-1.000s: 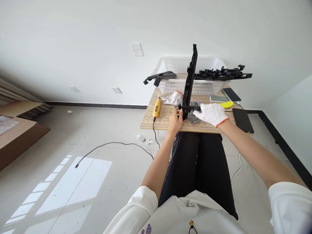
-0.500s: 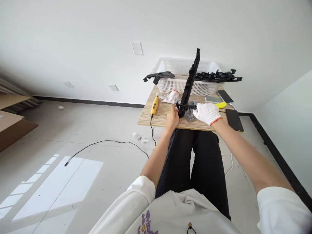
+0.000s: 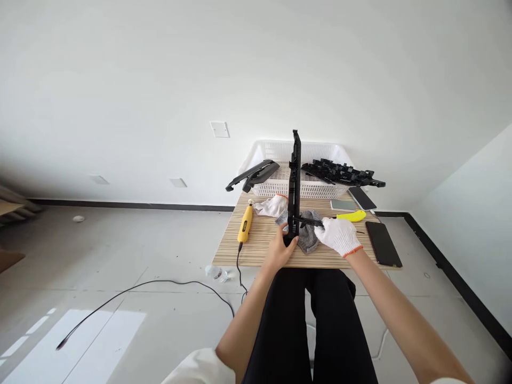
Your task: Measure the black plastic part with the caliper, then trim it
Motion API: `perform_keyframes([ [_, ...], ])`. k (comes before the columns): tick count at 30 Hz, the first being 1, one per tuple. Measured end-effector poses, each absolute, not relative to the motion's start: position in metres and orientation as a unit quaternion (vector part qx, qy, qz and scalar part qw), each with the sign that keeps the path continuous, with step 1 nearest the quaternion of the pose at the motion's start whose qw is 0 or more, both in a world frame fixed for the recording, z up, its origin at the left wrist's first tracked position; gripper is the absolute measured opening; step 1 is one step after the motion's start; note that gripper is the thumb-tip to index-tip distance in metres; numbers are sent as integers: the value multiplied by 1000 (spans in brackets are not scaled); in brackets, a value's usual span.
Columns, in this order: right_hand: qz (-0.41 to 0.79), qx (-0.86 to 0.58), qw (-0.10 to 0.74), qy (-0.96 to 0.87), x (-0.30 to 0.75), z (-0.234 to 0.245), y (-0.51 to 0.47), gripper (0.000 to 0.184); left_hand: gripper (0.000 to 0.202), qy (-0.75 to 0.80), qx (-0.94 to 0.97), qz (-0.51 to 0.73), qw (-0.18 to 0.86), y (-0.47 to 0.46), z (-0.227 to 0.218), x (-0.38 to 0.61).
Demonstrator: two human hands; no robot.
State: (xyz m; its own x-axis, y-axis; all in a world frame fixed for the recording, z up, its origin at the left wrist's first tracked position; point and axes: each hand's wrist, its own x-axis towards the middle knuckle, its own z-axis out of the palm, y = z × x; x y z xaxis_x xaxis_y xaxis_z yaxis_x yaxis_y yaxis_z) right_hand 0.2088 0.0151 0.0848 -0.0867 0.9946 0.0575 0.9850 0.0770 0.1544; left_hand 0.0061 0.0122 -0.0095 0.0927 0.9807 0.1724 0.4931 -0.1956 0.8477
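Observation:
A long, narrow black plastic part [image 3: 295, 184] stands up from the table, its far end rising in front of the basket. My bare left hand [image 3: 279, 249] is closed around its near end. My right hand [image 3: 339, 236], in a white knit glove with an orange cuff, grips a slim black bar [image 3: 310, 221]. This bar lies crosswise, its left end against the lower part of the long piece; whether the two are joined I cannot tell. Beneath them is a crumpled grey cloth [image 3: 309, 242]. A yellow-handled cutter [image 3: 352, 216] lies just beyond my gloved hand.
A white plastic basket [image 3: 276, 188] at the table's back carries dark strips [image 3: 260, 175] and several black clipped parts [image 3: 340, 173]. A yellow rotary tool [image 3: 245, 224], a white glove [image 3: 272, 206] and phones [image 3: 383, 242] lie on the wooden table [image 3: 228, 250]. Cables trail across the floor.
My view has tilted up, so the table sits lower in the picture. The long black part now stands straighter, its far end swung leftward. Both hands keep their grips.

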Motion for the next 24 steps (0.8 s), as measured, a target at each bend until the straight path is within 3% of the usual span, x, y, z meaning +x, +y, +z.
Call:
perform_keyframes([
  [10,46,712,-28,700,208,28,-1,49,60,561,664,370,326,7,-5,3],
  [18,76,666,-23,742,217,49,0,72,62,559,648,396,331,-8,-5,5],
  [24,104,643,5,759,224,64,-22,72,53,567,631,421,322,-40,-1,18],
])
